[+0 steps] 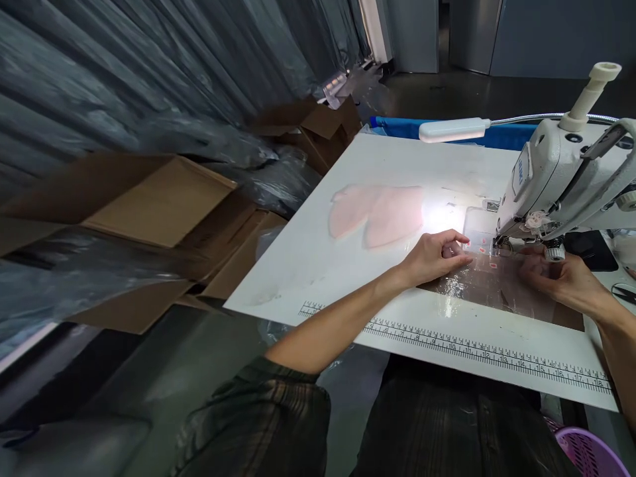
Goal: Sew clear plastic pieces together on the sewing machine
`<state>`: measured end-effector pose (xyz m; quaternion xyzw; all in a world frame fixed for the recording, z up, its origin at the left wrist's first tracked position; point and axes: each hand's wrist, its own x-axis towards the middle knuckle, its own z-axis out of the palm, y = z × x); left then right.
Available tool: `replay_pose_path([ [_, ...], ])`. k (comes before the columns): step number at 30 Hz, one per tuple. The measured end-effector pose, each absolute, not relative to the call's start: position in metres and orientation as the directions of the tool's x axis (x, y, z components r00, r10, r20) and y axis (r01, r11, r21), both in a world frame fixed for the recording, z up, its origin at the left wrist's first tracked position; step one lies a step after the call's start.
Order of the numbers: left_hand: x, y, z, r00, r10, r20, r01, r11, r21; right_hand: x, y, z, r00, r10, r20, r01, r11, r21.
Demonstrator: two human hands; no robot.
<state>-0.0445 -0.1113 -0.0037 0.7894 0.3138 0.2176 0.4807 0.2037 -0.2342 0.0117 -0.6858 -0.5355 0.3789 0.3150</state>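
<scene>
My left hand rests at the near-left of the sewing machine's needle. Its fingers are bent, with a gap between thumb and forefinger, and small red-and-white marks show close to the fingertips. My right hand lies to the right of the presser foot, its fingers curled and partly hidden behind the machine head. A shiny clear plate over a brownish surface spans the space between my hands. Left of my left hand, a pale pink cut fabric piece lies flat on the white table.
A printed ruler runs along the table's front edge. The slim lamp lights the sewing area. Open cardboard boxes and plastic wrapping stand at the left. Below the right edge is a purple basket.
</scene>
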Motion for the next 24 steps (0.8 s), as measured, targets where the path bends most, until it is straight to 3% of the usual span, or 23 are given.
replay_pose_path([
  [4, -0.044, -0.113, -0.005, 0.643, 0.730, 0.232, 0.382, -0.568, 0.729, 0.208, -0.236, 0.012, 0.164, 0.969, -0.183, 0.586, -0.244, -0.773],
  [7, -0.045, -0.118, -0.003, 0.639, 0.688, 0.343, 0.401, -0.679, 0.616, 0.205, -0.237, 0.016, 0.165, 0.967, -0.193, 0.550, -0.252, -0.796],
  [10, -0.045, -0.127, 0.003, 0.666, 0.662, 0.345, 0.315, -0.668, 0.674, 0.197, -0.237, 0.019, 0.185, 0.963, -0.196, 0.466, -0.261, -0.846],
  [12, -0.045, -0.132, 0.009, 0.693, 0.683, 0.231, 0.270, -0.542, 0.796, 0.187, -0.236, 0.021, 0.173, 0.960, -0.220, 0.387, -0.272, -0.881],
  [14, -0.046, -0.135, 0.016, 0.740, 0.673, 0.011, 0.270, -0.312, 0.911, 0.175, -0.236, 0.024, 0.085, 0.959, -0.269, 0.295, -0.282, -0.913],
  [16, -0.047, -0.135, 0.023, 0.775, 0.601, -0.194, 0.310, -0.093, 0.946, 0.167, -0.235, 0.027, -0.054, 0.955, -0.290, 0.226, -0.271, -0.935],
  [18, -0.047, -0.133, 0.026, 0.770, 0.564, -0.298, 0.352, 0.014, 0.936, 0.165, -0.235, 0.027, -0.110, 0.957, -0.267, 0.231, -0.237, -0.944],
  [22, -0.048, -0.133, 0.025, 0.738, 0.589, -0.329, 0.401, 0.009, 0.916, 0.176, -0.238, 0.016, 0.073, 0.994, -0.081, 0.528, -0.107, -0.842],
  [24, -0.048, -0.133, 0.023, 0.743, 0.588, -0.320, 0.400, -0.007, 0.917, 0.182, -0.239, 0.010, 0.005, 0.998, 0.058, 0.694, 0.038, -0.719],
])
